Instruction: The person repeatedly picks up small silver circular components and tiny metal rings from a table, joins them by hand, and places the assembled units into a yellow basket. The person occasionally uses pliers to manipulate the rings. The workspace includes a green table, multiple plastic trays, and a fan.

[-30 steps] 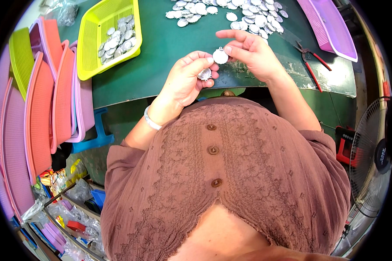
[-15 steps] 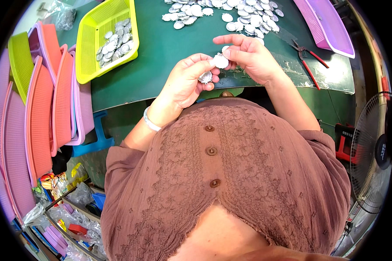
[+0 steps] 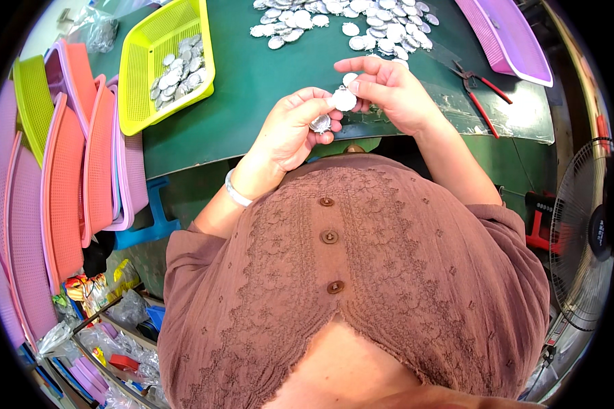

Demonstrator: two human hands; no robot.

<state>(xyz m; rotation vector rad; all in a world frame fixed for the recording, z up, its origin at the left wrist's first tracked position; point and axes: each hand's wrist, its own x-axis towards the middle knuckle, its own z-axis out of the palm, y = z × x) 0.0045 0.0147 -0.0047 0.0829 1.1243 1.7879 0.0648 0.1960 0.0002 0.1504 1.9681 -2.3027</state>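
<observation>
Over the near edge of the green table, my left hand (image 3: 295, 126) pinches a round silver metal disc (image 3: 344, 101) between thumb and forefinger. Its curled lower fingers keep a second silver disc (image 3: 320, 123) with a small lug at the rim. Close by on the right, my right hand (image 3: 391, 92) grips another pale disc (image 3: 350, 78) at its thumb, with the forefinger stretched out above. The two pinched discs nearly meet; whether they touch, I cannot tell. Beyond my hands, many loose silver discs (image 3: 389, 28) lie heaped on the table.
A yellow-green basket (image 3: 133, 82) holding silver discs stands left on the table (image 3: 252, 65). Red-handled pliers (image 3: 481, 95) lie at right, near a purple basket (image 3: 508, 41). Stacked coloured baskets (image 3: 65, 177) fill the left side; a fan (image 3: 576, 235) stands at right.
The disc in my right hand shows more fully above the one in my left. Both hands keep almost the same place, and the whole view has shifted slightly.
</observation>
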